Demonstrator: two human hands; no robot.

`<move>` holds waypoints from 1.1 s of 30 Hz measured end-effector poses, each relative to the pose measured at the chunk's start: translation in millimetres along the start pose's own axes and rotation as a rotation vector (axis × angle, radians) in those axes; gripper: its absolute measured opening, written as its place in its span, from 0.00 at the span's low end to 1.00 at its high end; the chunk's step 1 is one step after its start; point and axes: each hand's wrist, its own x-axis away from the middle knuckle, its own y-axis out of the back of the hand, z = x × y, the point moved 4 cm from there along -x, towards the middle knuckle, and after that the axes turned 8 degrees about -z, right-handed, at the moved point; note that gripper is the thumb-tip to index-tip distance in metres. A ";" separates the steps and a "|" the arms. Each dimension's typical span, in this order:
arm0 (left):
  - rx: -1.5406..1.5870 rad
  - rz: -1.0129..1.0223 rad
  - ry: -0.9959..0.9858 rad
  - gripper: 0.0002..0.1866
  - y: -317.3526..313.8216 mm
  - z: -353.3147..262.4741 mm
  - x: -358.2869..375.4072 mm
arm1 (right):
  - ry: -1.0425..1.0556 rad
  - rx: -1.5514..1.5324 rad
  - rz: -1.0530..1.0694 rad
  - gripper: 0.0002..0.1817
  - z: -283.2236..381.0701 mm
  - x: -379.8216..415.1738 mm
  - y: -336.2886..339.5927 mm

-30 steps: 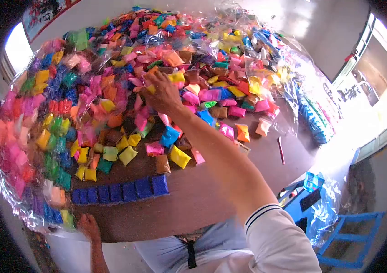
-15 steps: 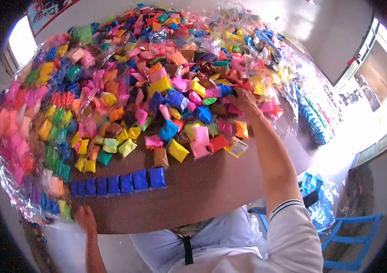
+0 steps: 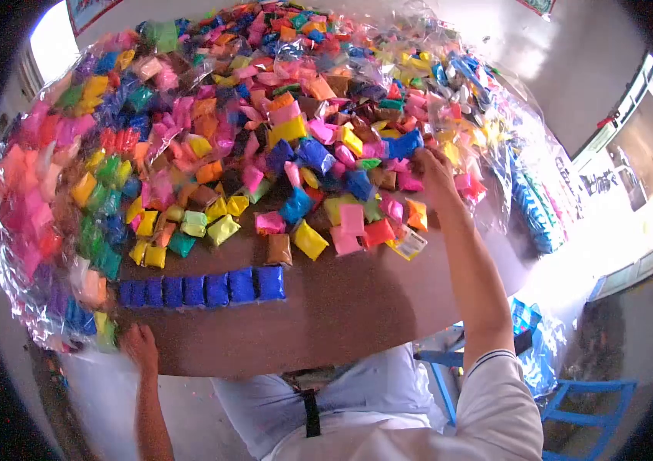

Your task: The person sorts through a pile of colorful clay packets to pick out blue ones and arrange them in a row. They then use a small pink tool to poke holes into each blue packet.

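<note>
On the right side of the pile, my right hand (image 3: 435,170) pinches a small blue packet (image 3: 405,144) by its edge, fingers closed on it. Pink, brown and yellow packets surround that hand. My left hand (image 3: 140,347) lies at the front left edge of the table, fingers stretched out and holding nothing. Just beyond it, a row of dark blue packets (image 3: 197,290) stands side by side on the brown tabletop (image 3: 326,307). Closest to the left hand at its side is a yellow-green packet (image 3: 105,326).
A large heap of coloured packets (image 3: 288,131) covers the back and left of the table, partly under clear plastic. Blue-striped wrapping (image 3: 533,203) lies at the right edge. A blue metal frame (image 3: 591,419) and a clear bag (image 3: 539,369) are at lower right.
My right hand has closed on the blue packet and drawn it slightly up and right from the pile. My left hand stays at the table edge; the whole view has shifted a little.
</note>
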 end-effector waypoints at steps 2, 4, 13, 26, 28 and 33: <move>-0.011 0.109 0.057 0.13 -7.8 7.4 -1.1 | 0.011 -0.071 0.130 0.10 -5.3 17.2 -1.3; 0.020 0.092 0.040 0.13 -7.3 7.7 -2.2 | -0.106 -0.210 0.153 0.10 -2.7 41.7 -12.5; 0.038 -0.082 -0.035 0.14 -11.4 14.3 6.7 | -0.378 -0.489 0.265 0.08 11.7 91.2 -42.1; 0.091 -0.067 -0.045 0.14 -12.3 8.1 -1.2 | -0.367 -0.123 0.381 0.14 1.5 175.4 -77.5; 0.065 -0.026 -0.028 0.14 -11.5 8.1 -2.4 | -0.389 -0.090 0.422 0.14 -6.8 177.0 -76.4; 0.074 -0.100 -0.062 0.13 -1.9 -1.8 -5.0 | -0.366 -0.099 0.413 0.13 -4.7 182.0 -79.5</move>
